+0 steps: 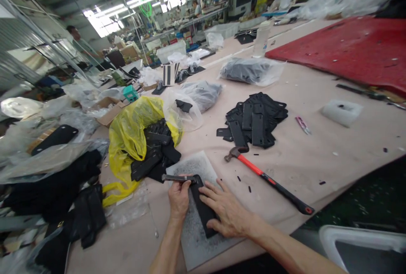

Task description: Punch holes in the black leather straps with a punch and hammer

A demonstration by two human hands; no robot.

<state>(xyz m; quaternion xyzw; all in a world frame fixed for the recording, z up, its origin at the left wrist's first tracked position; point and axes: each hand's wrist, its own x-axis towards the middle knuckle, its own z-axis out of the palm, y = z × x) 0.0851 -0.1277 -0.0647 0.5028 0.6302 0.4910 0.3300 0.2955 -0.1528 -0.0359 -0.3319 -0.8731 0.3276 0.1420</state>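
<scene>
1. Left hand: thumb and fingers grasp a slim grey metal bar-shaped tool, whose right end meets the far end of the piece beneath.
2. Right hand: spread and laid flat, fingers on the right side of the same piece, gripping nothing.
3. Piece in hand: a long black leather-like strip, lying on a speckled grey rectangular board at the near side of the pinkish worktop. Work on it appears under way and not complete; the surface under the tool is hidden.
4. Just right of the board: small black slivers, probably offcuts, and a claw hammer with a red-and-black handle, lying free of both hands.
5. Far and right of the board: a loose heap of flat black pieces, several with small openings at their ends; these look already worked, though this is a judgement.
6. Left of the board: a crumpled yellow plastic bag spilling similar black pieces, perhaps those left to do. Their condition cannot be told.
7. Farther right: pink-handled snips, lying beyond the hammer.
</scene>
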